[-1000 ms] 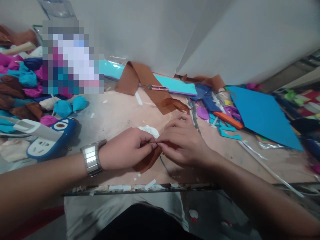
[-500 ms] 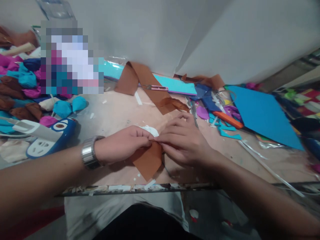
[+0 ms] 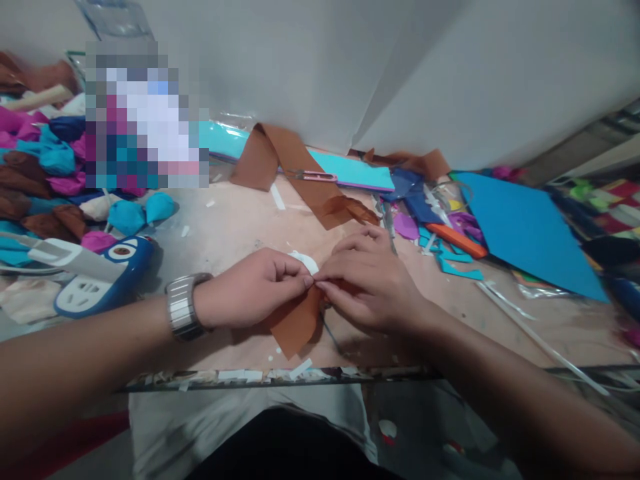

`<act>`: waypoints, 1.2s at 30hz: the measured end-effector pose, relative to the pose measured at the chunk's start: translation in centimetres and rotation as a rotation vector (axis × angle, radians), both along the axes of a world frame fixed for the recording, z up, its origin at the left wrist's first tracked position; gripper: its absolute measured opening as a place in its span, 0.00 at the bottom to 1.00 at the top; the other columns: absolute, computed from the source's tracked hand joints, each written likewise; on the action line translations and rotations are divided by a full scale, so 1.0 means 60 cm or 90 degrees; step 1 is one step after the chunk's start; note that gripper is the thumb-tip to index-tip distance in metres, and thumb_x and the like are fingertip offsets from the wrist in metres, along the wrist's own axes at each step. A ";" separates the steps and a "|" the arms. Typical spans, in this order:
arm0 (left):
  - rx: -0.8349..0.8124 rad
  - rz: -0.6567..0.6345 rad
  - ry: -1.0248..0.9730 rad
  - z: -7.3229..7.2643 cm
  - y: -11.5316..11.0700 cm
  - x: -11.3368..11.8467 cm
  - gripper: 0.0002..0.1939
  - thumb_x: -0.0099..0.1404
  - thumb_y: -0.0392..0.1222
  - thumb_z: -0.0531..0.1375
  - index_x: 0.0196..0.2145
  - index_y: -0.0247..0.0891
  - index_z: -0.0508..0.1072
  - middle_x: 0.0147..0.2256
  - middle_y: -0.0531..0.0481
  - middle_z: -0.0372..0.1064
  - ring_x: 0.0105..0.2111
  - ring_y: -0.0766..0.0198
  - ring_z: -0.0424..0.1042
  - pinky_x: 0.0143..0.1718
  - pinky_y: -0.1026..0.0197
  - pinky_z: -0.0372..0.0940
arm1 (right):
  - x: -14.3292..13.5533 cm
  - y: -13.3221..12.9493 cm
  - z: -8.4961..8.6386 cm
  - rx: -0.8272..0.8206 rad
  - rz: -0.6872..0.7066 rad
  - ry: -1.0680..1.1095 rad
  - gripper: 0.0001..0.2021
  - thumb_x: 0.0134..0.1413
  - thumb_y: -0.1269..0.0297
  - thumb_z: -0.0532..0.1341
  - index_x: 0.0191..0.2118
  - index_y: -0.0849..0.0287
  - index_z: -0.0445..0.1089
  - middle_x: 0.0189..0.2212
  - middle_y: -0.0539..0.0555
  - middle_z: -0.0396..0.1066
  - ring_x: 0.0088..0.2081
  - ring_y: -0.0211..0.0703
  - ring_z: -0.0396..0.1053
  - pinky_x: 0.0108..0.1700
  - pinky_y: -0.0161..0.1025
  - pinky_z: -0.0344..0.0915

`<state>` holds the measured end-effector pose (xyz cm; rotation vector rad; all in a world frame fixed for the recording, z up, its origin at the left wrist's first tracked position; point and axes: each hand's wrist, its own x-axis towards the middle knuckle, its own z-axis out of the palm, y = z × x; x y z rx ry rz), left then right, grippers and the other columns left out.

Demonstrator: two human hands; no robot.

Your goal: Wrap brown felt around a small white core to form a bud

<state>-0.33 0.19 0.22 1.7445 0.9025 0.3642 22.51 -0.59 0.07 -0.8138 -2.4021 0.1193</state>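
Observation:
A piece of brown paper (image 3: 296, 327) hangs between my hands near the table's front edge, its pointed end toward me. My left hand (image 3: 255, 285), below a metal watch (image 3: 184, 307), pinches its upper edge between thumb and fingers. Fingertips of my right hand (image 3: 367, 277) meet the left ones there and grip the same edge. Just behind the fingertips lies a white round item (image 3: 303, 260), partly hidden. A long brown strip (image 3: 300, 170) lies farther back, with pink thread snips (image 3: 313, 175) on it.
Colourful wrapped bundles (image 3: 55, 180) and a blue-white power socket (image 3: 105, 277) are at the left. To the right are an orange cutter (image 3: 456, 240), blue scraps, a large blue sheet (image 3: 535, 233) and a thin white stick (image 3: 540, 337). A white wall (image 3: 300, 67) stands behind.
My left hand's thumb and fingertips have shifted slightly up and right along the paper's edge. The brown paper's lower end has moved slightly. My right hand has barely moved.

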 end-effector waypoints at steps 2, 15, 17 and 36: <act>0.033 0.001 0.010 0.000 -0.002 0.001 0.19 0.73 0.49 0.54 0.33 0.34 0.76 0.28 0.52 0.71 0.28 0.67 0.65 0.29 0.64 0.57 | -0.001 -0.001 0.000 -0.020 -0.006 -0.001 0.04 0.62 0.68 0.63 0.38 0.53 0.77 0.31 0.48 0.80 0.42 0.45 0.73 0.56 0.52 0.54; 0.384 -0.029 0.228 0.011 -0.023 0.006 0.19 0.75 0.45 0.50 0.30 0.37 0.73 0.25 0.51 0.72 0.25 0.66 0.67 0.28 0.62 0.52 | -0.002 -0.004 -0.007 -0.119 -0.034 0.022 0.02 0.60 0.67 0.64 0.35 0.55 0.73 0.32 0.51 0.78 0.45 0.48 0.71 0.54 0.52 0.57; 0.441 -0.049 0.254 0.005 -0.022 0.005 0.19 0.76 0.44 0.49 0.30 0.37 0.72 0.25 0.51 0.70 0.24 0.65 0.66 0.28 0.61 0.50 | -0.003 -0.004 -0.006 -0.130 -0.030 0.010 0.02 0.60 0.68 0.64 0.35 0.56 0.72 0.33 0.52 0.77 0.46 0.49 0.70 0.54 0.52 0.58; 0.415 -0.030 0.221 -0.003 -0.017 0.004 0.18 0.76 0.46 0.51 0.36 0.38 0.77 0.29 0.49 0.75 0.27 0.63 0.70 0.30 0.62 0.53 | 0.003 0.004 -0.002 -0.117 0.019 -0.015 0.04 0.63 0.69 0.60 0.35 0.57 0.71 0.33 0.53 0.75 0.47 0.50 0.69 0.54 0.53 0.59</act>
